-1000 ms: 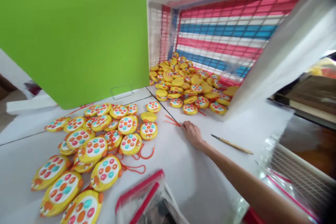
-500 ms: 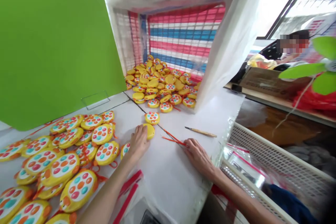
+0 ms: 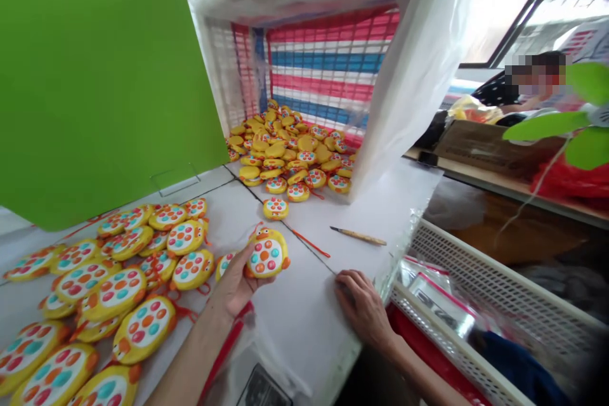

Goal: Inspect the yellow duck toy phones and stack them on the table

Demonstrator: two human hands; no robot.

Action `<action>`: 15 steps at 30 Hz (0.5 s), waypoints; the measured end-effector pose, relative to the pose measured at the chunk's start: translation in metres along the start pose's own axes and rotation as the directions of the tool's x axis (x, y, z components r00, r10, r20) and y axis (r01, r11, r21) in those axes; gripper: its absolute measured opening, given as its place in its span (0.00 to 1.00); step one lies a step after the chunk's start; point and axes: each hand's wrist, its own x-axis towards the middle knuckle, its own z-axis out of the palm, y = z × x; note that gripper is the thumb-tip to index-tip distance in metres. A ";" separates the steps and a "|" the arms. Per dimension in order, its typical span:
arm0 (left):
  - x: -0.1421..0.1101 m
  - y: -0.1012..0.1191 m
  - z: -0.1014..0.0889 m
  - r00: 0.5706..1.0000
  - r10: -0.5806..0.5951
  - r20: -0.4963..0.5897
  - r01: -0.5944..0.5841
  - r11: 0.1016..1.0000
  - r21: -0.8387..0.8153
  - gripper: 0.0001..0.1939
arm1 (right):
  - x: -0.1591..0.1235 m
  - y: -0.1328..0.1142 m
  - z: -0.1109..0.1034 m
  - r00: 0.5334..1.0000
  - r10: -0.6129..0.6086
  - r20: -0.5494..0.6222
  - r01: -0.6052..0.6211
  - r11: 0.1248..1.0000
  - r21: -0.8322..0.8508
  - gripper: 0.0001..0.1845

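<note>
My left hand (image 3: 235,290) is closed around the edge of a yellow duck-shaped toy (image 3: 268,255), holding it just above the table. The toy's white face with orange, red and teal dots is turned up. My right hand (image 3: 360,304) rests on the table near its right edge, fingers loosely laid down and holding nothing visible. A looped orange cord (image 3: 311,243) lies by itself on the table between the hands. Beyond my right hand lies a thin tool with a wooden handle (image 3: 364,237) and a dark tip. Another duck toy (image 3: 275,208) sits just past the held one.
Duck toys (image 3: 114,292) are spread over the left of the table (image 3: 309,311). Several more are heaped inside a plastic-wrapped crate (image 3: 404,108). A green panel (image 3: 104,89) stands left. A white basket (image 3: 504,279) with bags is at right; a person (image 3: 495,92) sits beyond.
My left hand has lifted the toy and turned its dotted face up. My right hand has let go of the orange cord and drawn back slightly toward me.
</note>
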 end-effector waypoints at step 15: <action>-0.065 -0.036 0.011 0.998 0.040 -0.041 -0.042 0.998 -0.040 0.23 | 0.027 -0.086 -0.013 0.871 0.196 0.450 -0.490 0.375 0.787 0.20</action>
